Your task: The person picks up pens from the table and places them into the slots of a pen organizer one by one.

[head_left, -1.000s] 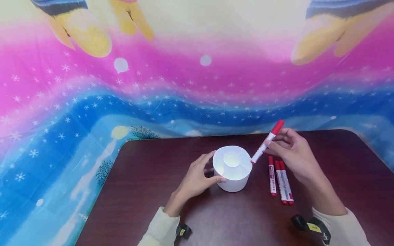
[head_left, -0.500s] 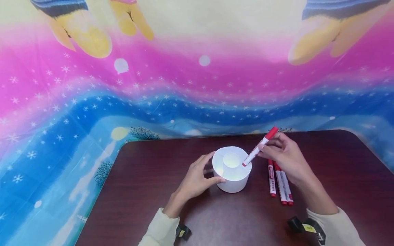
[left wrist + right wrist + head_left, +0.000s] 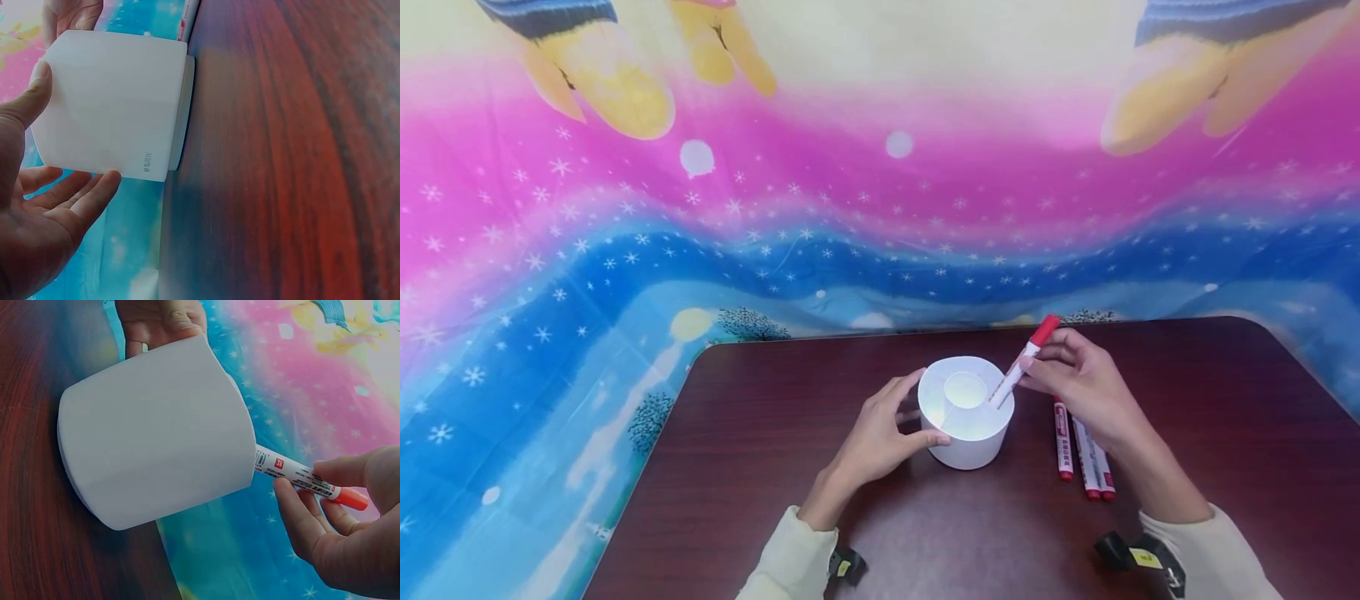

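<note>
From my head, I see my left hand (image 3: 880,429) around the left and near sides of the white holder (image 3: 967,452), thumb in front, gripping it upright on the dark table (image 3: 760,433). My right hand (image 3: 1093,387) pinches a red-capped marker (image 3: 1011,379), tilted right, its lower end inside the rim, right of the round middle well (which outer compartment, I can't tell). To the right, a single marker (image 3: 1063,442) lies just beside a touching pair of markers (image 3: 1093,462), partly under my right hand. A snowflake-patterned cloth (image 3: 850,200) hangs beyond the table's far edge.

At my left wrist, thumb and fingers press opposite sides of the holder; small lettering (image 3: 147,162) sits near its base.

At my right wrist, thumb and fingers pinch the marker near its cap (image 3: 352,498); the holder's wall hides its lower end.
</note>
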Available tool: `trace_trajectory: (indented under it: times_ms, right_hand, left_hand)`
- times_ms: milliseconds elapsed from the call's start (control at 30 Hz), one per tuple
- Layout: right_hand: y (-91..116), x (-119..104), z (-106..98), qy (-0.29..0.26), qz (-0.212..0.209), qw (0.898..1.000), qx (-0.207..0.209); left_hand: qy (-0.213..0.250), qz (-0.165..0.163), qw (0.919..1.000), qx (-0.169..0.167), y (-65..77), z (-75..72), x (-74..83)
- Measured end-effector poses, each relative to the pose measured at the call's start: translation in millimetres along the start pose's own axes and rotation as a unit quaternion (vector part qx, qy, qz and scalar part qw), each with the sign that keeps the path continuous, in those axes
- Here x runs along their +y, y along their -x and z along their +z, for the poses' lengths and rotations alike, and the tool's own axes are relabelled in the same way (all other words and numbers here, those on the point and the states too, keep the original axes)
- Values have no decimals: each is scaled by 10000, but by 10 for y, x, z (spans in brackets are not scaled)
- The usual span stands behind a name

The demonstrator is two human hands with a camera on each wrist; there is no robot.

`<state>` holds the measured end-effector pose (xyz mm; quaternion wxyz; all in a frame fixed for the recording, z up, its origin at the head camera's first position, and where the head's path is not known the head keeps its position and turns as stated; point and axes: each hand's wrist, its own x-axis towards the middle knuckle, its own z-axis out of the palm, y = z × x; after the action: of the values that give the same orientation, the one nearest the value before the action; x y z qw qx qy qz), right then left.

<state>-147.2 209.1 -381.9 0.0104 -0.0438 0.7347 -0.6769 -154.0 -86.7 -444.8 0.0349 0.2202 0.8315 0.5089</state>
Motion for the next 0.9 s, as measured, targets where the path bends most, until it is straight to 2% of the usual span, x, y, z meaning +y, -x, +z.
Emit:
trace_trajectory:
  times_ms: [567,900]
  right_hand:
    - [-2,40,74,666,10,9977,107]
    - [-6,64,101,986,-39,9950,177]
  left_hand:
    - [-191,40,9998,84,0,19,11]
    - [-111,-13,9999,75,-5,29,11]
